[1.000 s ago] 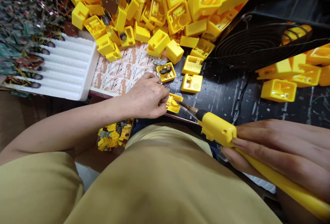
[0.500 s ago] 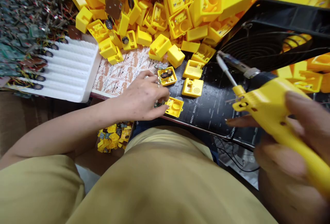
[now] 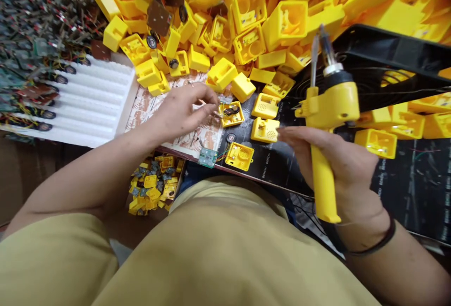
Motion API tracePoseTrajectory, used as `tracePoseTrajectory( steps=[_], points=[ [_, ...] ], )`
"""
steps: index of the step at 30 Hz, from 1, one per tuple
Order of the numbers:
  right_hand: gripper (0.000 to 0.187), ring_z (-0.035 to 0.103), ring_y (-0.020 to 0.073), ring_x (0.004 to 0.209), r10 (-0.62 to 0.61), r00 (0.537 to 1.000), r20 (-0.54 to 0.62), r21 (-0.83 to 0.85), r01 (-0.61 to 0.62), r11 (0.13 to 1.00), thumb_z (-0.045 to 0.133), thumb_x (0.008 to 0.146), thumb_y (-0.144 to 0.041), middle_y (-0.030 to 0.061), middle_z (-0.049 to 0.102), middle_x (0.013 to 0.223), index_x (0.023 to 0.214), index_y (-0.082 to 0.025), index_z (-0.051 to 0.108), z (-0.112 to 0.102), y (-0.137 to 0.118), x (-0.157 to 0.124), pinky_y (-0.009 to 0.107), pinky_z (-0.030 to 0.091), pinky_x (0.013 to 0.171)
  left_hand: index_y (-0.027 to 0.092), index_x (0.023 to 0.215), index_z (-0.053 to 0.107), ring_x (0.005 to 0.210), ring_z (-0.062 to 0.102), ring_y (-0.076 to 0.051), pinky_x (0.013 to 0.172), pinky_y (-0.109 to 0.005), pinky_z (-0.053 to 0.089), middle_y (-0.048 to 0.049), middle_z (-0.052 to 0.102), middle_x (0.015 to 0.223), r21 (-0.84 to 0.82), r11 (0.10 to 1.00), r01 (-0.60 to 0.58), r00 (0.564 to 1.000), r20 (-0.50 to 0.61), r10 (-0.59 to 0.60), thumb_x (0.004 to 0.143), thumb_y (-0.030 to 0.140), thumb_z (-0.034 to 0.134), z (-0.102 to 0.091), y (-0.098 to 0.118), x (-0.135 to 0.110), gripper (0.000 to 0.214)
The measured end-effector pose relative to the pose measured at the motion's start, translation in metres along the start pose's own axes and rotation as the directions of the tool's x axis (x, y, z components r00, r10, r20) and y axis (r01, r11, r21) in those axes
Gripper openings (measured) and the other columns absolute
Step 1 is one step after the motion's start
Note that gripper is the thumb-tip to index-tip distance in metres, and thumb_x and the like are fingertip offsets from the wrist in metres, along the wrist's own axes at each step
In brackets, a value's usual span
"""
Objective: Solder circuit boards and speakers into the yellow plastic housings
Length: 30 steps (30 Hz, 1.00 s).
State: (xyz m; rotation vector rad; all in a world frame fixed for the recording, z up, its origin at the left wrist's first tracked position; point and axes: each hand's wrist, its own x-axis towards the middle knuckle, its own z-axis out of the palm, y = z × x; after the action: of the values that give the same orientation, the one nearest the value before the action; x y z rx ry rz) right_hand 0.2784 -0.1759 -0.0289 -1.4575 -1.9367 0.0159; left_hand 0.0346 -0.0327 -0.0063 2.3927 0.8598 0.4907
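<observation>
My left hand (image 3: pixel 186 109) is at the left edge of a small open yellow case (image 3: pixel 239 119). Thumb and index finger come together there, and whatever they pinch is too small to make out. Inside that case lies a round black speaker with thin wires. My right hand (image 3: pixel 347 160) is wrapped round a yellow soldering gun (image 3: pixel 340 102), its metal tip and feed tube pointing up and away. Nearer me lies another open yellow case (image 3: pixel 240 156), with a green circuit board (image 3: pixel 207 156) wired beside it and a small round speaker (image 3: pixel 231 138) just above.
Two yellow cases (image 3: pixel 265 130) lie face up on the black mat. Behind them rises a heap of yellow housings (image 3: pixel 248 8), with a black fan (image 3: pixel 387 48) at right. White ridged foam (image 3: pixel 95 102) and piled circuit boards (image 3: pixel 28 24) occupy the left. Below is a box of yellow parts (image 3: pixel 151 193).
My left hand has moved up from the near case to the far one, uncovering the green board and small speaker. My right hand has brought the soldering gun leftward and turned it upright.
</observation>
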Motion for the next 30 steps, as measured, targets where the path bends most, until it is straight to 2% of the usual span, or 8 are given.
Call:
tracePoseTrajectory(
  steps=[4, 9, 12, 15, 18, 23, 26, 30],
  points=[
    [0.031, 0.07, 0.0198, 0.09, -0.117, 0.993, 0.012, -0.029, 0.117, 0.993, 0.069, 0.085, -0.032, 0.005, 0.069, 0.107, 0.111, -0.022, 0.054, 0.017, -0.007, 0.032, 0.027, 0.059, 0.071, 0.017, 0.093, 0.053, 0.096, 0.066, -0.015, 0.082, -0.03, 0.054, -0.0077, 0.069, 0.106, -0.294, 0.953, 0.076, 0.994, -0.049, -0.094, 0.096, 0.046, 0.044, 0.005, -0.003, -0.002, 0.03],
    [0.047, 0.069, 0.0225, 0.081, -0.22, 0.957, 0.188, -0.043, 0.232, 0.972, 0.063, 0.087, -0.044, 0.0061, 0.067, 0.099, 0.126, -0.021, 0.049, 0.044, -0.017, 0.064, 0.03, 0.057, 0.062, 0.02, 0.094, 0.044, 0.091, 0.067, -0.014, 0.077, -0.029, 0.054, -0.0076, 0.069, 0.102, -0.401, 0.914, 0.065, 0.994, -0.057, -0.096, 0.099, 0.049, 0.034, 0.013, -0.007, -0.008, 0.031],
    [0.059, 0.068, 0.0219, 0.089, -0.195, 0.947, 0.254, 0.078, 0.181, 0.98, 0.064, 0.086, -0.048, 0.0044, 0.065, 0.106, 0.135, -0.026, 0.041, 0.056, -0.023, 0.071, 0.032, 0.058, 0.073, 0.021, 0.097, 0.042, 0.08, 0.067, -0.013, 0.066, -0.027, 0.053, -0.0089, 0.069, 0.105, -0.461, 0.881, 0.109, 0.989, -0.039, -0.143, 0.099, 0.051, 0.032, 0.011, -0.012, -0.016, 0.032],
    [0.05, 0.067, 0.0227, 0.093, -0.151, 0.952, 0.265, 0.129, 0.12, 0.984, 0.056, 0.092, -0.04, 0.0065, 0.063, 0.111, 0.136, -0.025, 0.038, 0.062, -0.027, 0.07, 0.036, 0.058, 0.076, 0.021, 0.098, 0.043, 0.083, 0.068, -0.014, 0.066, -0.026, 0.053, -0.01, 0.068, 0.112, -0.481, 0.867, 0.131, 0.989, -0.002, -0.151, 0.099, 0.053, 0.03, 0.007, -0.016, -0.026, 0.034],
    [0.042, 0.067, 0.0214, 0.09, -0.219, 0.94, 0.26, 0.155, 0.184, 0.971, 0.056, 0.093, -0.035, 0.0066, 0.063, 0.109, 0.13, -0.023, 0.041, 0.059, -0.023, 0.066, 0.034, 0.057, 0.072, 0.02, 0.093, 0.043, 0.09, 0.069, -0.016, 0.073, -0.029, 0.054, -0.0101, 0.07, 0.108, -0.55, 0.827, 0.116, 0.99, 0.001, -0.138, 0.097, 0.05, 0.039, 0.003, -0.017, -0.037, 0.03],
    [0.042, 0.065, 0.0182, 0.086, -0.356, 0.886, 0.297, 0.21, 0.303, 0.929, 0.061, 0.09, -0.03, 0.0043, 0.063, 0.101, 0.126, -0.021, 0.043, 0.032, -0.023, 0.072, 0.03, 0.056, 0.072, 0.018, 0.086, 0.05, 0.074, 0.066, -0.014, 0.069, -0.028, 0.054, -0.0047, 0.07, 0.082, -0.634, 0.758, 0.154, 0.988, 0.096, -0.121, 0.09, 0.04, 0.056, -0.002, -0.015, -0.041, 0.023],
    [0.048, 0.065, 0.0206, 0.094, -0.404, 0.856, 0.322, 0.259, 0.33, 0.908, 0.061, 0.089, -0.023, 0.004, 0.062, 0.105, 0.132, -0.026, 0.041, 0.019, -0.032, 0.08, 0.033, 0.058, 0.074, 0.017, 0.082, 0.055, 0.072, 0.062, -0.012, 0.067, -0.025, 0.051, -0.0012, 0.065, 0.077, -0.535, 0.843, 0.056, 0.993, -0.054, -0.1, 0.086, 0.034, 0.059, -0.003, -0.009, -0.036, 0.018],
    [0.056, 0.062, 0.0218, 0.109, -0.336, 0.891, 0.307, 0.406, 0.197, 0.892, 0.067, 0.085, -0.03, 0.0048, 0.059, 0.123, 0.133, -0.029, 0.039, 0.024, -0.03, 0.083, 0.035, 0.058, 0.087, 0.018, 0.085, 0.057, 0.07, 0.058, -0.011, 0.064, -0.024, 0.048, -0.0008, 0.063, 0.08, -0.391, 0.92, 0.026, 0.972, -0.205, -0.114, 0.088, 0.028, 0.053, 0.003, -0.003, -0.029, 0.011]
  ],
)
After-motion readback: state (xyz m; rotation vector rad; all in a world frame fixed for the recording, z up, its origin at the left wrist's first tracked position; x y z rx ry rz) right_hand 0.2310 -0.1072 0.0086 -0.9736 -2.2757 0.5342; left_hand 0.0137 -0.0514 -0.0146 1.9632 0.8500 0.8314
